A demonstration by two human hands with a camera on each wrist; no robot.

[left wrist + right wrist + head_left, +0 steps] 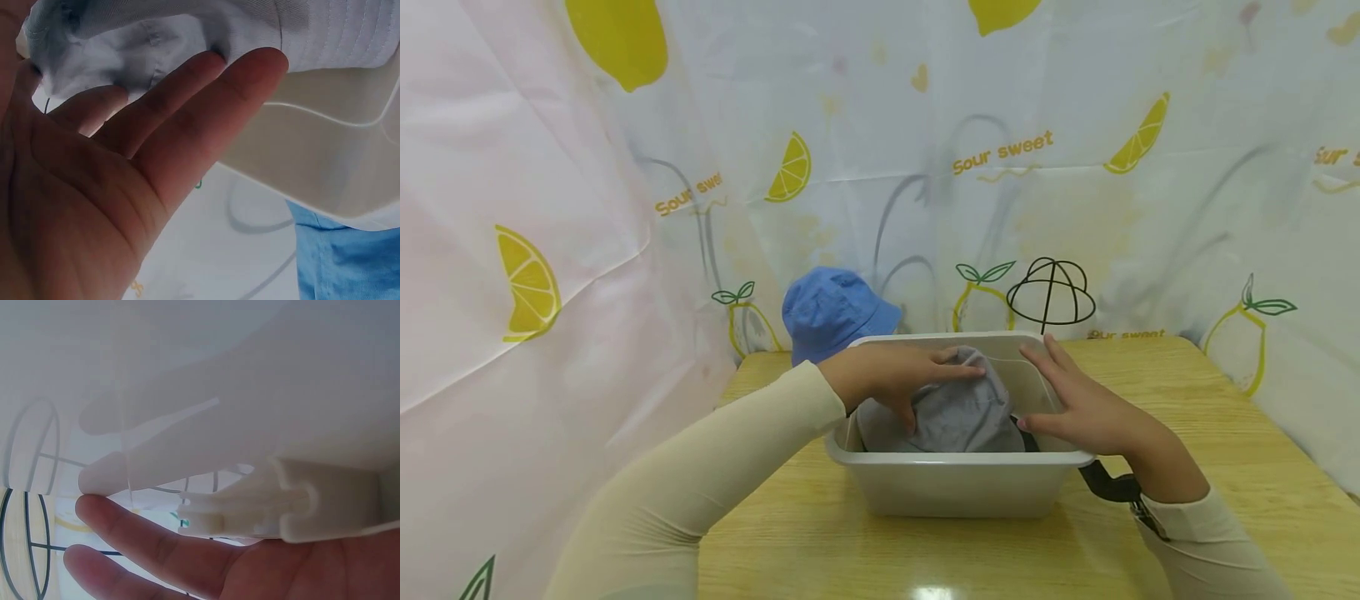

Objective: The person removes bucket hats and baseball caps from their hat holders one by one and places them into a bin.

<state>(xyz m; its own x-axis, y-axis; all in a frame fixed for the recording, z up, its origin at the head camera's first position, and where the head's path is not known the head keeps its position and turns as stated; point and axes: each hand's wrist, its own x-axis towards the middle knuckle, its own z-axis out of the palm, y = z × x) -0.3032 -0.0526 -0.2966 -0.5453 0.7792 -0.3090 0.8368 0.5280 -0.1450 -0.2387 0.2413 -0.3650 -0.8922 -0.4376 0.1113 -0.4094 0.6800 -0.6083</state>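
A grey fabric hat (pixel 962 417) lies inside a white plastic bin (pixel 955 487), which stands on the table. Over the hat is my left hand (pixel 898 375), thumb spread and index finger extended; the left wrist view shows its fingers (pixel 194 119) fairly straight against the grey cloth (pixel 181 37). My right hand (pixel 1086 408) is at the bin's right rim, its fingers spread. From the right wrist, its straight fingers (pixel 156 544) lie along the bin's outer side near a moulded handle part (pixel 331 500). Something dark shows beside the hat, mostly hidden.
A blue bucket hat (pixel 835 312) sits behind the bin's left corner, partly hidden by it. Behind the right corner rises a black wire hat stand (pixel 1051 292) with a domed top. The wood-grain table (pixel 1210 433) meets a lemon-print curtain (pixel 850 108) at the back and left.
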